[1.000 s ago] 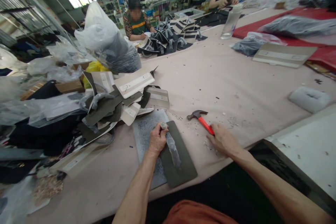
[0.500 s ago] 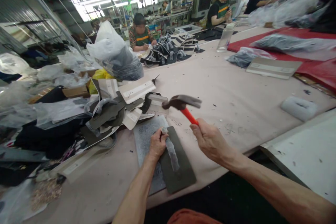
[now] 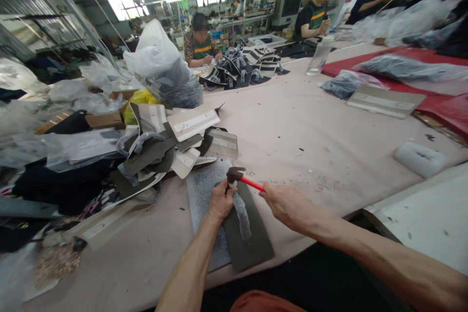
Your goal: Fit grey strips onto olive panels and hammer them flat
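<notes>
My right hand (image 3: 283,202) is closed on the orange-red handle of a hammer (image 3: 252,184). The hammer's dark head rests at the top of a small pale tool (image 3: 232,185), which my left hand (image 3: 221,200) pinches upright. Beneath my left hand lies a dark grey-green panel (image 3: 256,243) with a plastic-wrapped strip (image 3: 242,217) along it. The panel overlaps a speckled grey slab (image 3: 199,187) on the table. The lower tip of the pale tool is hidden by my fingers.
Left of the slab is a heap of grey and white panels (image 3: 193,124), with a stuffed plastic bag (image 3: 161,68) behind. A bottle (image 3: 320,56), a red sheet (image 3: 340,66) and a white roll (image 3: 420,158) lie rightward. People sit across the table (image 3: 270,107).
My right hand has brought the hammer down and to the left, from above the panel onto the pale tool. My left hand keeps its pinch in nearly the same place.
</notes>
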Demonstrator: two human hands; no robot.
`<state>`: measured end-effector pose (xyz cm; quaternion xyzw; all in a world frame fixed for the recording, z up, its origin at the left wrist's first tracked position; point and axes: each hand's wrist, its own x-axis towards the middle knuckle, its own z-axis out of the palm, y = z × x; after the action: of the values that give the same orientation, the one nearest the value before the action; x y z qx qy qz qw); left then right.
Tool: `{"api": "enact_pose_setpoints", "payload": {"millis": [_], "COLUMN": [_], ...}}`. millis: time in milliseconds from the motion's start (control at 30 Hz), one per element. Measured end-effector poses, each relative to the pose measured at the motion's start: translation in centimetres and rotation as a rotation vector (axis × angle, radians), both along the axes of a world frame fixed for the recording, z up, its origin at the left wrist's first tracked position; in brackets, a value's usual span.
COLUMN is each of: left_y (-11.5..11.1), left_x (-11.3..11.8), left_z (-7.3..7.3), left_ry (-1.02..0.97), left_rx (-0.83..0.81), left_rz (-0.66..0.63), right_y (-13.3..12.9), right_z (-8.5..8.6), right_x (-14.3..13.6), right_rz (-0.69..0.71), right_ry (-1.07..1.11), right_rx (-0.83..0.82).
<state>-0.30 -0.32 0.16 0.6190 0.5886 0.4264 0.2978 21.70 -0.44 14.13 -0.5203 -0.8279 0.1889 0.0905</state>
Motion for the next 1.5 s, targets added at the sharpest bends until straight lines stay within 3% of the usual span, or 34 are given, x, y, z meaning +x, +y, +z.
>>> {"api": "enact_pose_setpoints", "payload": {"millis": [67, 200, 333, 433, 533, 633, 700, 767, 833, 967, 1067, 1133, 1200, 1267, 1400, 1500], "left_y": [0.0, 0.1, 0.2, 0.1, 0.0, 0.0, 0.1, 0.1, 0.1, 0.1, 0.7, 1.5, 2.5, 3.0, 2.2, 1.1], "left_x": [0.0, -0.1, -0.2, -0.2, -0.2, -0.1, -0.1, -0.2, -0.2, -0.4, 0.0, 0.4, 0.5, 0.2, -1.7, -2.5], "left_z": [-0.1, -0.2, -0.4, -0.2, 0.1, 0.2, 0.1, 0.1, 0.2, 0.7, 0.6, 0.6, 1.4, 3.1, 8.3, 10.4], "left_ry": [-0.002, -0.025, 0.009, -0.004, -0.03, -0.052, -0.086, -0.108, -0.103, -0.141, -0.285, -0.48, -0.699, -0.813, -0.719, -0.614], "left_rx": [0.006, 0.033, 0.014, 0.017, 0.021, 0.012, 0.006, 0.005, 0.009, -0.025, -0.074, -0.085, -0.064, 0.0, 0.254, 0.35], "left_rz": [0.0, -0.012, 0.024, 0.015, -0.009, -0.003, -0.004, -0.003, 0.001, 0.007, 0.064, 0.249, 0.474, 0.565, 0.47, 0.419], "right_y": [0.0, -0.1, 0.1, 0.6, 1.3, 1.3, 0.6, -0.4, -1.3, -2.1, -2.3, -2.4, -2.3, -2.1, -1.3, -1.3], "right_z": [-1.2, -1.7, -1.2, -1.6, -3.9, -7.4, -9.1, -9.3, -8.5, -6.5, -6.8, -7.2, -7.1, -6.2, -3.7, -3.4], "right_x": [0.4, 0.5, 0.2, 0.7, 2.3, 4.4, 5.0, 4.2, 2.2, -2.9, -5.0, -5.4, -5.4, -5.4, -5.2, -5.4], "right_rz": [0.0, -0.14, 0.056, -0.008, -0.182, -0.283, -0.295, -0.206, 0.033, 0.544, 0.62, 0.61, 0.583, 0.497, 0.147, -0.031], "right_ry": [-0.058, 0.042, -0.071, -0.042, 0.041, -0.036, -0.132, -0.122, -0.013, 0.027, -0.089, -0.141, -0.183, -0.216, -0.182, -0.073], "right_rx": [-0.078, 0.01, -0.039, -0.029, -0.103, -0.208, -0.102, 0.105, 0.231, 0.179, 0.168, 0.177, 0.203, 0.249, 0.245, 0.091]}}
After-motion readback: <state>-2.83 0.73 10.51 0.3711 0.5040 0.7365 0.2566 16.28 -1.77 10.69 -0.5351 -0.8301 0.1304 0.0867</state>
